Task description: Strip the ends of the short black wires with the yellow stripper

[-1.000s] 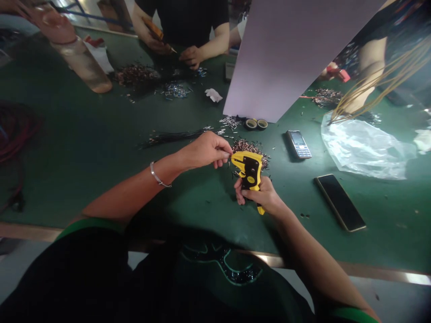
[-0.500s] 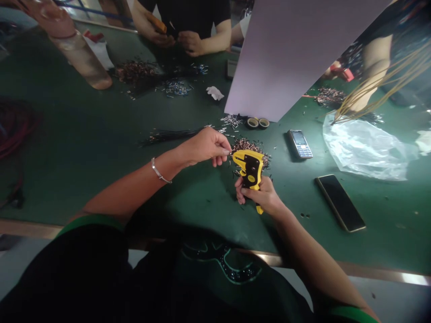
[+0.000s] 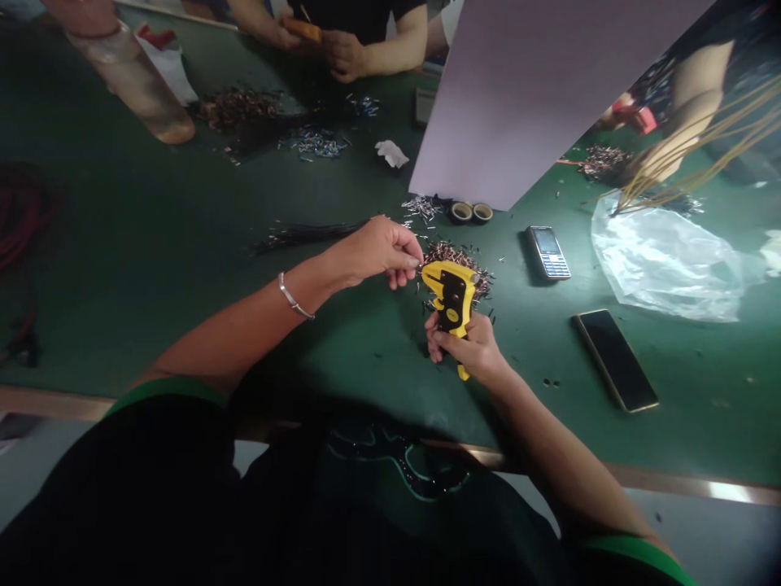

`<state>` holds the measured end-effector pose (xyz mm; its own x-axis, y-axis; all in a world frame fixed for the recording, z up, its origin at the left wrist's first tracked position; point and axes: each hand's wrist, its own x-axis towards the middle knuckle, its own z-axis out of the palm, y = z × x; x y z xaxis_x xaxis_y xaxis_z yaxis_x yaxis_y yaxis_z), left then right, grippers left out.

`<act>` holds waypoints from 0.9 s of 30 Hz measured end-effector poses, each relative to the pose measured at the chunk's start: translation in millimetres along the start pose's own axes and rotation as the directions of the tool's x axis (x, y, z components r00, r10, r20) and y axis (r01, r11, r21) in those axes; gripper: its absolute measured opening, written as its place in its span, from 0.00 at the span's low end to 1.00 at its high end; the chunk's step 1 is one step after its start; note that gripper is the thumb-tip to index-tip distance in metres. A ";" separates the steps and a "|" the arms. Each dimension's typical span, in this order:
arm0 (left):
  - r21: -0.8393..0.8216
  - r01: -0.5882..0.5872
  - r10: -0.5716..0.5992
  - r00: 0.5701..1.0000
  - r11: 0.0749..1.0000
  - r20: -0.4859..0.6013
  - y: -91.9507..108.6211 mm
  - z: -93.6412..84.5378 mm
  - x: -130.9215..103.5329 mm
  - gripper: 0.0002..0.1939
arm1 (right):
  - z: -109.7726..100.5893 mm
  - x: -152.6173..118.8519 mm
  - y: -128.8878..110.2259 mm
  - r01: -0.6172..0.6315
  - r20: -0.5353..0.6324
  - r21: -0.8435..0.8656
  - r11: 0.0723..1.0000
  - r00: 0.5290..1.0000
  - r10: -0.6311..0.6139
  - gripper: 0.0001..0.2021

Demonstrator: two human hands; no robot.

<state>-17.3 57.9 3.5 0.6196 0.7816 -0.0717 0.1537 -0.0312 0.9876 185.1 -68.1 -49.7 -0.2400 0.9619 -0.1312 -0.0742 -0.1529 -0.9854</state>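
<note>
Beside the keypad phone [image 3: 548, 253], the plastic bag [image 3: 668, 264] looks thin, crinkled and shiny; below the phone, the smartphone [image 3: 617, 360] has a smooth, glossy black face.

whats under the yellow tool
Small coppery and black pieces show past the upper and right edges of the yellow tool; whatever its body covers can't be seen.

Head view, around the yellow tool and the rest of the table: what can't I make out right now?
- Left hand: whatever its fingers may pinch is too small and covered by them, head view.
- Yellow tool: part of its handle is hidden by the right hand, head view.
- Keypad phone: screen text too small, head view.
- Red coil: blurred, cut off by the left edge, head view.
- Grey panel: top cut off by the upper edge, head view.
</note>
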 end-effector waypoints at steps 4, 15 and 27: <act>0.020 -0.016 0.016 1.000 1.000 0.006 -0.6 -0.1 1.6 0.04 | 2.8 0.3 -2.5 -0.027 -0.031 -0.016 1.000 0.999 0.027 0.08; 0.024 -0.007 0.006 1.000 1.000 0.030 1.9 -0.8 5.8 0.02 | 6.3 1.8 -0.5 -0.044 -0.071 -0.031 0.999 0.997 0.041 0.08; -0.025 0.073 -0.075 0.996 0.997 -0.053 -2.2 2.4 6.0 0.01 | 2.3 2.8 0.6 -0.035 -0.094 -0.092 0.995 0.995 0.026 0.10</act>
<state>-12.1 61.2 0.5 0.5651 0.8134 -0.1377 0.1794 0.0417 0.9829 182.2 -66.0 -50.4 -0.1493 0.9747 -0.1666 0.0234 -0.1650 -0.9860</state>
